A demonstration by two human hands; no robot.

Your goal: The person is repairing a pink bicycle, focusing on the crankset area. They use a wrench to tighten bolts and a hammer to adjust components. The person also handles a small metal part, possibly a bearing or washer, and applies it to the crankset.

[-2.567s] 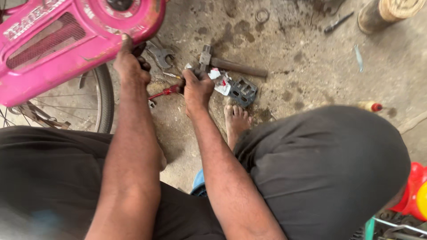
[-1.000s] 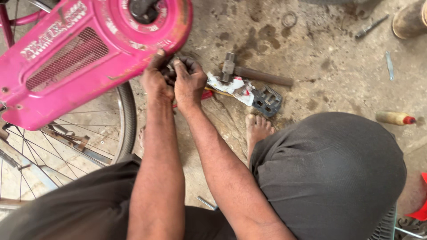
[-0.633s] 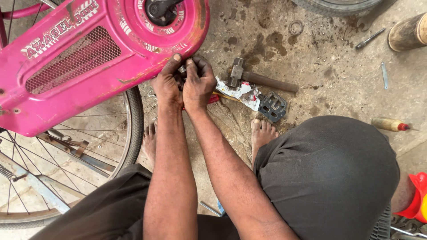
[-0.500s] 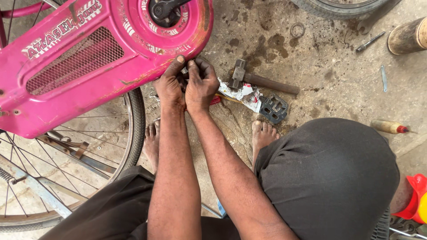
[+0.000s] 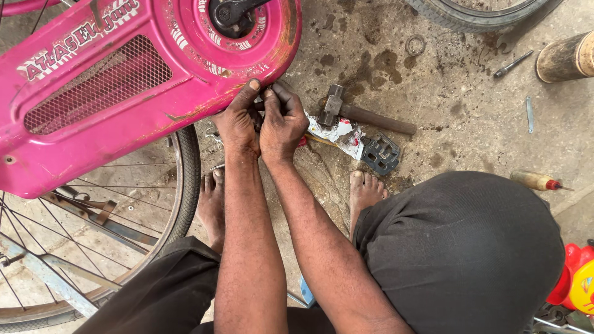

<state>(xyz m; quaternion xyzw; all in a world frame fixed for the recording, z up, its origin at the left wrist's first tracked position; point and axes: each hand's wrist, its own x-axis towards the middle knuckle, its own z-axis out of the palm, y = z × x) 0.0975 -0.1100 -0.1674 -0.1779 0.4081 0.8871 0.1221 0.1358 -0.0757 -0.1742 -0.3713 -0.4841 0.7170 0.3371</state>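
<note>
Pink chain guard point(image 5: 111, 93) sat above our left hand point(image 5: 238, 124) and right hand point(image 5: 283, 120), both clenched at its lower edge; what they pinched we couldn't tell.

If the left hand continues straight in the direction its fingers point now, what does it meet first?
The left hand points up the picture, and its fingertip already seems to touch the lower edge of the pink chain guard. So that guard comes first, though depth is hard to judge.

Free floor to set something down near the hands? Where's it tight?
Bare concrete between the hammer, the tyre at the top and the wooden log; another patch right of the pedal, toward the oil bottle. Crowded where the left hand and right hand meet under the pink chain guard.
</note>
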